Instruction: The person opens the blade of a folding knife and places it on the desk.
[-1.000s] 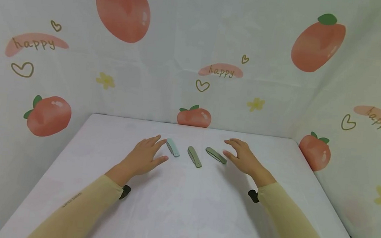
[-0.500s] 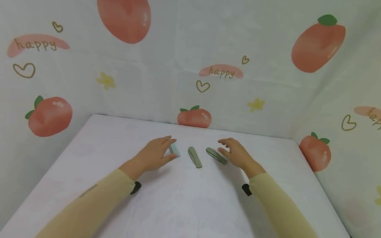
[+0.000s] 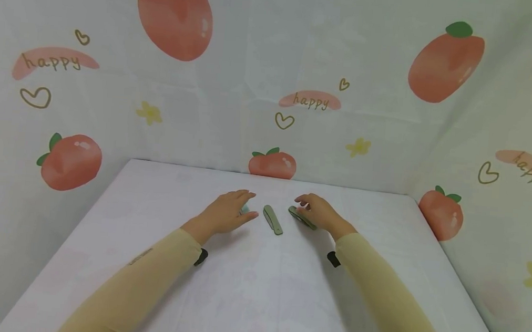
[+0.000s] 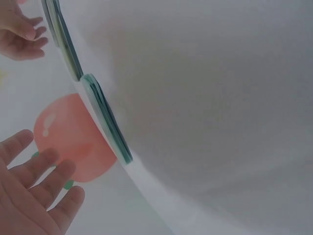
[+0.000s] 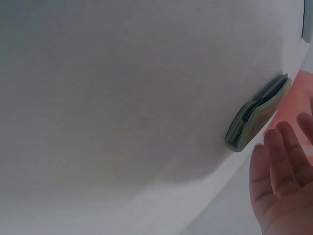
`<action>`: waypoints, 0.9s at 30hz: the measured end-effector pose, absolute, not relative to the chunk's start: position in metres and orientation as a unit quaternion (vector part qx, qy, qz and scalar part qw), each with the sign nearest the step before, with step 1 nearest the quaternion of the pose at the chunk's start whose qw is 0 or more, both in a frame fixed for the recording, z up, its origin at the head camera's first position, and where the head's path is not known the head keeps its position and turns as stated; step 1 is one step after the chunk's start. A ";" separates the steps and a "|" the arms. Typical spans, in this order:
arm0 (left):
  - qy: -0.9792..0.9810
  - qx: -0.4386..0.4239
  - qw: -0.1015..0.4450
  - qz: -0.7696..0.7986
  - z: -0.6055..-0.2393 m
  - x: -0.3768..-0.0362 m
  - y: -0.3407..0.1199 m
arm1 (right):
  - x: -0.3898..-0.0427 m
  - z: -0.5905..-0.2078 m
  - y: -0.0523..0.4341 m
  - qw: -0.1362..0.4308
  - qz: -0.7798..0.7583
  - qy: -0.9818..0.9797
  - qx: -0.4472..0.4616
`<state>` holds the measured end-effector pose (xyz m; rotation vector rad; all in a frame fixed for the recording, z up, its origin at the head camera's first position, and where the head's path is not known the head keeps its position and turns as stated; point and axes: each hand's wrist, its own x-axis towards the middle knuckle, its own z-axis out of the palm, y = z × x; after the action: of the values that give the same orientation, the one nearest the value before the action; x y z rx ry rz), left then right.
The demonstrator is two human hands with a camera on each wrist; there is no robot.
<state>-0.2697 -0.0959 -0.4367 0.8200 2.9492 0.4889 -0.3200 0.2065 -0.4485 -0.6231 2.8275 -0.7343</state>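
Both hands have shifted inward since the earlier frames: the left hand [image 3: 226, 212] now hides most of the pale blue-green folding tool [image 4: 107, 120], and the right hand [image 3: 319, 212] partly covers the right green folding tool [image 3: 303, 220]. Each is held loosely, well apart from the other, fingers extended and spread on the left, gently bent on the right; whether either touches its tool I cannot tell from the head view.

Smooth, matte white covers the counter [image 3: 255, 291]; behind it rises a softly creased cloth backdrop [image 3: 222, 120] printed with round red-orange fruit. The sleeves are plain pale yellow fabric.

All three tools lie on the counter, the middle green folding tool [image 3: 273, 220] between the other two. They are slim and long with rounded ends; the middle one has a small round mark near its closer end. Edge-on, the pale one shows thin layers with dark gaps between.
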 end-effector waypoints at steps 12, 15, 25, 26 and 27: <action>0.948 0.252 0.042 0.190 -0.438 -0.272 -0.077 | -0.333 -0.459 0.193 0.129 -0.197 0.953 -0.191; 0.947 0.251 0.046 0.196 -0.439 -0.273 -0.072 | -0.330 -0.457 0.191 0.133 -0.186 0.957 -0.176; 0.938 0.251 0.058 0.233 -0.444 -0.270 -0.058 | -0.315 -0.443 0.196 0.149 -0.252 0.949 -0.116; 0.936 0.253 0.060 0.238 -0.445 -0.269 -0.057 | -0.314 -0.442 0.197 0.147 -0.261 0.947 -0.118; 0.934 0.255 0.061 0.243 -0.445 -0.268 -0.055 | -0.313 -0.441 0.199 0.146 -0.271 0.944 -0.118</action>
<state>-0.2681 -0.0555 -0.4454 0.7709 2.8249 0.7345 -0.3125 0.1987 -0.4407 -0.3392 2.7183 -0.7789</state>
